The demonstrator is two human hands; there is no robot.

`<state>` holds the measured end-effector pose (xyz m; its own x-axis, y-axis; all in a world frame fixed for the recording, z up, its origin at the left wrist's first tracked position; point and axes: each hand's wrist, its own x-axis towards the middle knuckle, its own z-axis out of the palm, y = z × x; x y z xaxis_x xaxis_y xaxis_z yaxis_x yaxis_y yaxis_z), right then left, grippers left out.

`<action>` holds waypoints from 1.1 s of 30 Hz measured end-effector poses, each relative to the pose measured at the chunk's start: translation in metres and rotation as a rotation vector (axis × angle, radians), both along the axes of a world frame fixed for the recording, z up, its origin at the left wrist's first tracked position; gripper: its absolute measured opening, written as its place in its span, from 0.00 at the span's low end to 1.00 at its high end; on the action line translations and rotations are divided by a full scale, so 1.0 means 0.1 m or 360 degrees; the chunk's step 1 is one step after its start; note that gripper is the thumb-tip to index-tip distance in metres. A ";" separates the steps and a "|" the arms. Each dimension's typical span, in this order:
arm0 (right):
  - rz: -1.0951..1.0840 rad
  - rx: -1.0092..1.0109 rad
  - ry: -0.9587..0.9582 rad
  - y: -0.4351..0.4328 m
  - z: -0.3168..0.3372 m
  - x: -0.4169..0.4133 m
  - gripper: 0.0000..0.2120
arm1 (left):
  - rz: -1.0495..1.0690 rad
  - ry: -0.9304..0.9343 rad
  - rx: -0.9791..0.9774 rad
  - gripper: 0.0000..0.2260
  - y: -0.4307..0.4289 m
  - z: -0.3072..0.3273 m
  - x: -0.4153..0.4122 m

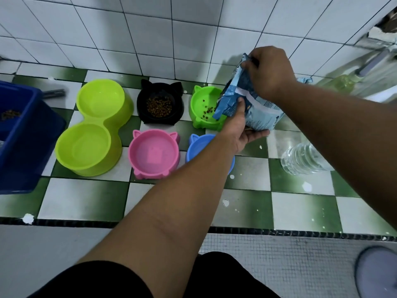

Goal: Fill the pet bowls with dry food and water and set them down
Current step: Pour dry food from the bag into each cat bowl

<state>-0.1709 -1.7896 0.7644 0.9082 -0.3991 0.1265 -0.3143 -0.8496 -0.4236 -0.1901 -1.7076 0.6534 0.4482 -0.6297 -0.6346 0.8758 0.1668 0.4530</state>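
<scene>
Both hands hold a blue and white dry-food bag [255,112], tilted with its mouth over the green cat-ear bowl [203,100]. Kibble is falling into that bowl, and a few pieces lie in it. My left hand [241,130] supports the bag from below and my right hand [268,72] grips its top. The black cat-ear bowl [160,103] holds a pile of kibble. A pink cat-ear bowl [153,154] and a lime double bowl [94,125] contain no kibble. My left forearm partly hides a blue cat-ear bowl [198,147].
A clear water bottle [300,159] lies on the green and white checkered floor at the right. A dark blue tub [23,134] with some kibble stands at the left. A white tiled wall rises behind the bowls. A grey slipper [376,274] shows at bottom right.
</scene>
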 end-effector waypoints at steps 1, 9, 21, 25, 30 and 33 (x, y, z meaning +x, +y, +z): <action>0.0001 -0.0002 0.0008 0.00 -0.01 0.01 0.15 | -0.0003 -0.0003 0.0009 0.29 0.00 0.00 0.00; -0.0012 0.0005 0.0016 -0.03 -0.05 0.04 0.14 | -0.0004 0.0021 0.0038 0.30 0.00 0.04 0.02; -0.0019 0.0010 0.0027 -0.02 -0.07 0.05 0.14 | -0.0036 -0.0050 0.0146 0.29 0.04 0.02 0.05; -0.0005 -0.0018 0.0025 -0.03 -0.05 0.07 0.14 | -0.0037 0.0020 0.0034 0.28 0.07 0.07 0.06; 0.0005 -0.0065 0.0021 -0.05 -0.01 0.10 0.14 | -0.0043 -0.0017 0.0022 0.28 0.08 0.08 0.09; -0.0016 -0.0049 0.0028 -0.06 0.00 0.12 0.14 | -0.0040 -0.0022 0.0040 0.31 0.06 0.08 0.08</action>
<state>-0.1586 -1.7957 0.7648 0.9063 -0.4044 0.1229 -0.3301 -0.8588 -0.3917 -0.1823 -1.7016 0.6615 0.4413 -0.6246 -0.6443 0.8731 0.1332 0.4690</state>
